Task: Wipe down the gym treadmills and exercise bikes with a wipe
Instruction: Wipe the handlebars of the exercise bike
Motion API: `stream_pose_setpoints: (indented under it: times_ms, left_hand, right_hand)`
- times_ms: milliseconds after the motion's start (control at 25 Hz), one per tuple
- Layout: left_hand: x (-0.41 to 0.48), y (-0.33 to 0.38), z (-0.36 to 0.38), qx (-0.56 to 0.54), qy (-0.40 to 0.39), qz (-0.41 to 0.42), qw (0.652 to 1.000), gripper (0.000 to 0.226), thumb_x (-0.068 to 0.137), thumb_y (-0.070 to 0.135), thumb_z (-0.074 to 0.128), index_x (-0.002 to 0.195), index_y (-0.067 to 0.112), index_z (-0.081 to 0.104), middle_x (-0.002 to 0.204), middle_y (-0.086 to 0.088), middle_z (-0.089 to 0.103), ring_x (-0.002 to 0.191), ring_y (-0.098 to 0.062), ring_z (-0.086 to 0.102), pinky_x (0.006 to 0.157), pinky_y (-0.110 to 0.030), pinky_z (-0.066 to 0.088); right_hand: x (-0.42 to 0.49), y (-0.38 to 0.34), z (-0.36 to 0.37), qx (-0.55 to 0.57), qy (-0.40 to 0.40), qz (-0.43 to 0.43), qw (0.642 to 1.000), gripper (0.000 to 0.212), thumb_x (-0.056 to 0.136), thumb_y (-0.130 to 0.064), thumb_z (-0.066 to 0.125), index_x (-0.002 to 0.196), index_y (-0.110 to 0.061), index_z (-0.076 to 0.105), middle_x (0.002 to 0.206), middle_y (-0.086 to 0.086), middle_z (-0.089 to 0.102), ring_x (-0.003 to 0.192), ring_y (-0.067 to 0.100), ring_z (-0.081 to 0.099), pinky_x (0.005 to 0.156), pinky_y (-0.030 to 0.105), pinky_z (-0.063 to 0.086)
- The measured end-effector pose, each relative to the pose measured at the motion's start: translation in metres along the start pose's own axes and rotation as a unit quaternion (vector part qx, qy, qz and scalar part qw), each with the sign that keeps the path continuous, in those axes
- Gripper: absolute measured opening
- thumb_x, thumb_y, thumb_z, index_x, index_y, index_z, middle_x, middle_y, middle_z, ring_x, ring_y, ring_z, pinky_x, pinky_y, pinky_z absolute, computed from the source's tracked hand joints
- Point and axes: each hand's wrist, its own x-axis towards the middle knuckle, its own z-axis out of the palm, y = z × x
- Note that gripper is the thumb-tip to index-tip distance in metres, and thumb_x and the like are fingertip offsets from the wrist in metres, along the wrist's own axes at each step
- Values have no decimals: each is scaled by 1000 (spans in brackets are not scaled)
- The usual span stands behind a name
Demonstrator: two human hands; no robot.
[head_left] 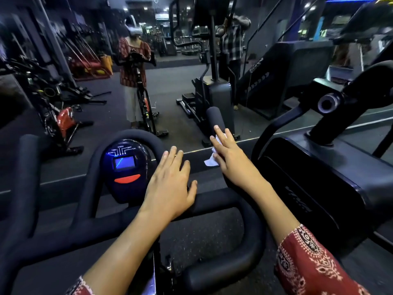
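Note:
I stand at a black exercise bike with padded handlebars (214, 201) and a small console (125, 167) lit blue with a red button. My left hand (170, 182) lies flat with straight fingers over the centre loop and crossbar of the handlebars. My right hand (227, 154) presses a white wipe (210, 161) against the right upright handlebar grip (214, 118), fingers extended along the grip. Part of the wipe sticks out to the left below the palm; the rest is hidden under the hand.
A large mirror ahead reflects me, the bike and another person. A black machine housing (319, 188) stands close on the right. More bikes (59, 118) line the left. The left handlebar grip (27, 177) rises at the left edge.

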Motion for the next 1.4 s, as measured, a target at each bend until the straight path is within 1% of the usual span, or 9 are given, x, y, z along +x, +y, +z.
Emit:
stream_pose_setpoints:
  times_ms: [200,320,480,640,840,1000,1120,1280,1400]
  left_hand:
    - [-1,-1,-6,-28,-31,-9,999,29,65,28,79,70,1,70,82,-16,69,104,-36,63,100,-47,40]
    - [16,2,-10,-68,-8,-28,997,21,68,24,74,69,5,67,73,-12,66,83,-33,65,92,-42,48]
    - [65,8,-8,-147,86,-49,984,40,86,27,50,110,-1,67,113,-17,67,109,-33,61,105,-38,37]
    - [102,16,0,-364,42,-146,919,48,101,28,43,144,8,37,149,-6,38,140,-19,30,115,-27,17]
    - [116,14,17,-464,7,-164,871,47,100,26,43,145,11,36,136,8,47,113,15,39,83,9,19]
    - [116,14,22,-459,-11,-115,881,49,98,19,49,145,11,36,151,0,32,136,-12,35,103,-8,25]
    - [117,15,20,-466,-10,-127,876,49,98,22,50,145,16,36,148,4,39,119,-27,50,100,-26,38]
    - [114,15,23,-488,15,-125,864,25,97,17,50,119,21,60,76,5,63,56,-4,50,58,-22,36]
    - [117,15,24,-490,15,-136,861,37,98,19,49,134,20,52,109,1,67,79,4,57,72,-11,38]
  right_hand:
    - [-40,-5,3,39,28,34,998,48,87,16,48,134,2,50,155,13,25,144,34,23,101,37,41]
    - [-45,2,-13,156,74,76,982,39,88,11,55,125,0,61,144,12,45,131,24,46,101,17,38]
    - [22,1,-32,210,244,91,942,33,94,0,55,127,3,57,140,16,49,124,13,49,103,17,38]
    - [81,3,-16,184,120,38,975,41,99,-7,49,139,0,45,153,14,30,141,26,32,110,21,27]
    - [48,14,-8,177,150,30,972,38,96,-9,55,134,-3,52,148,9,38,126,12,46,94,-6,23]
    - [22,27,-18,216,129,85,964,34,94,-11,59,128,-9,60,138,2,52,119,3,52,91,-2,33]
    - [55,23,-28,262,211,132,932,32,96,-12,56,127,-7,60,128,2,61,121,6,52,92,-1,34]
    - [79,11,-17,287,125,138,940,35,100,-18,50,128,1,55,114,13,67,99,12,59,76,8,39]
    - [51,28,-11,290,88,149,941,38,99,-29,50,134,-15,56,119,-6,65,112,-1,56,88,6,40]
